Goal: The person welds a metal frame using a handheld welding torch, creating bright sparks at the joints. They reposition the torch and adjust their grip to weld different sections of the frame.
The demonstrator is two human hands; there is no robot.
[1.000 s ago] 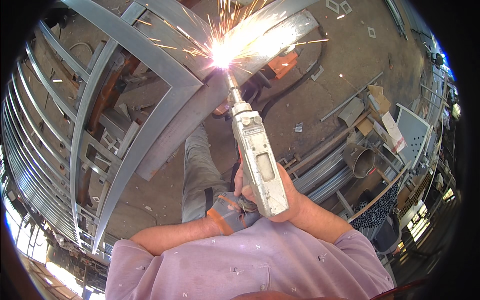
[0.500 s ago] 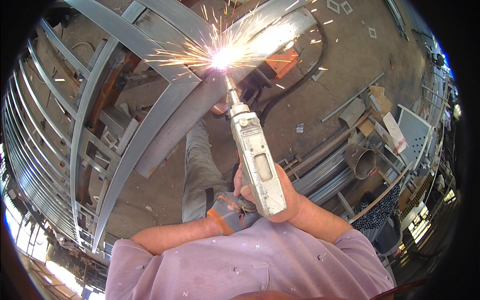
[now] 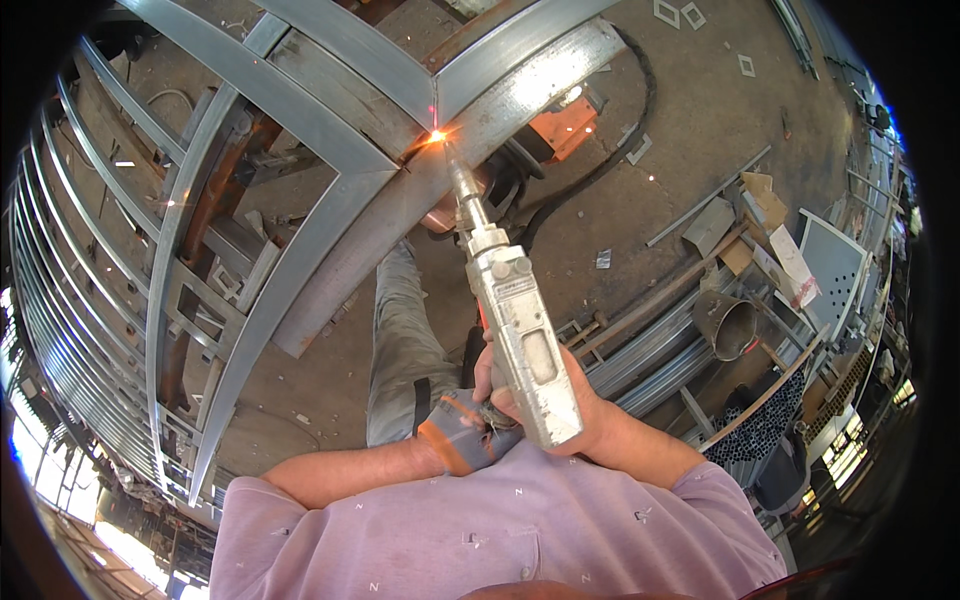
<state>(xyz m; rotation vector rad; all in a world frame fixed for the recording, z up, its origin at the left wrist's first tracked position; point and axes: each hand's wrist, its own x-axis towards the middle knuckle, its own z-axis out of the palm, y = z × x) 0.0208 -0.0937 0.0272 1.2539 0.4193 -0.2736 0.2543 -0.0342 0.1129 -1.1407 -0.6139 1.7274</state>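
At the frame [image 3: 290, 103], the spark burst has shrunk to a small glow [image 3: 437, 135] off the tip of the torch [image 3: 519, 320], gripped by the right hand's [image 3: 588, 402] fingers, the gloved left hand's [image 3: 463, 432] hold unclear, suggesting this burn is ending.

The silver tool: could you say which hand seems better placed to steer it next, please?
Probably the right: the bare right hand seems to grip the silver tool, while the gloved left hand sits left of its rear end.
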